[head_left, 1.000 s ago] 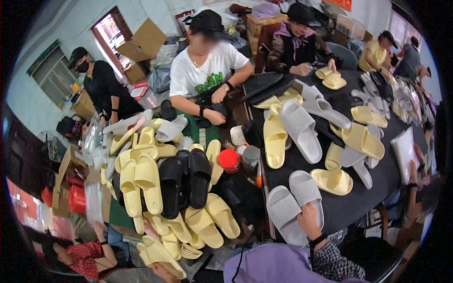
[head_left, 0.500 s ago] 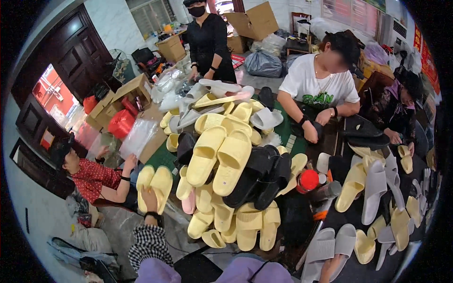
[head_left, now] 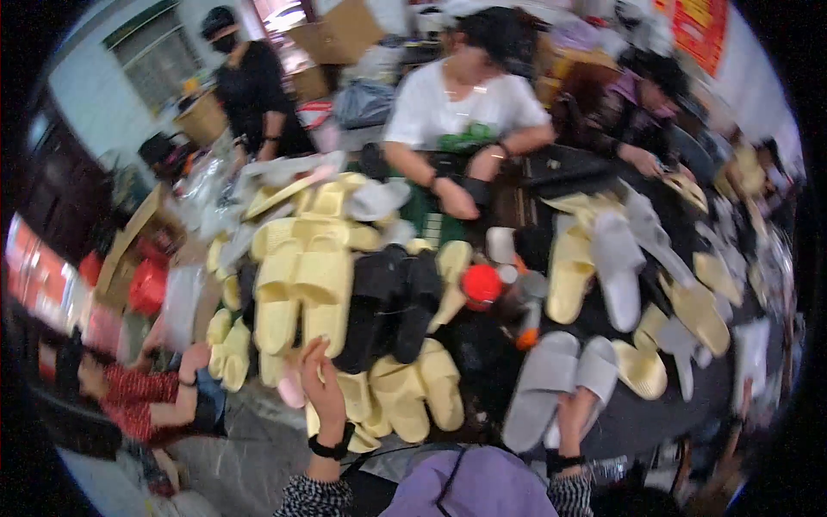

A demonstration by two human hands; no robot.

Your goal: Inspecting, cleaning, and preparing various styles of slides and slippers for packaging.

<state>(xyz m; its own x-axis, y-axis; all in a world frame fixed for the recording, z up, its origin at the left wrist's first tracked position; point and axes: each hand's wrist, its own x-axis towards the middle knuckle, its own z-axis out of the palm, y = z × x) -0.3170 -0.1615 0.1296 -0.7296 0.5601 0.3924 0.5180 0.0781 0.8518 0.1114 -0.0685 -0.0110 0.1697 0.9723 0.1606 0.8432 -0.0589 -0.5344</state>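
Observation:
My left hand (head_left: 322,388) is raised at the near side of a heap of slippers, fingers pointing up, holding nothing. Just beyond it, a pair of yellow slippers (head_left: 303,284) lies on top of the heap, with black slippers (head_left: 388,297) to its right. At the near right, my right hand (head_left: 577,415) grips a pair of grey slippers (head_left: 543,383); its fingertips are hidden by them. Another yellow pair (head_left: 229,351) is at the heap's left side, close to a person in a red shirt (head_left: 129,401). Whether that person touches it I cannot tell.
A red-lidded jar (head_left: 481,286) stands mid-table. Loose yellow and grey slippers (head_left: 616,258) cover the right side. Across the table, a person in a white shirt (head_left: 465,103) handles something black. Clear plastic bags (head_left: 207,185) and cardboard boxes are at the far left.
My left hand has let go of the yellow pair at the left and moved right, back to the heap. My right hand stays with the grey pair. The whole view has turned right.

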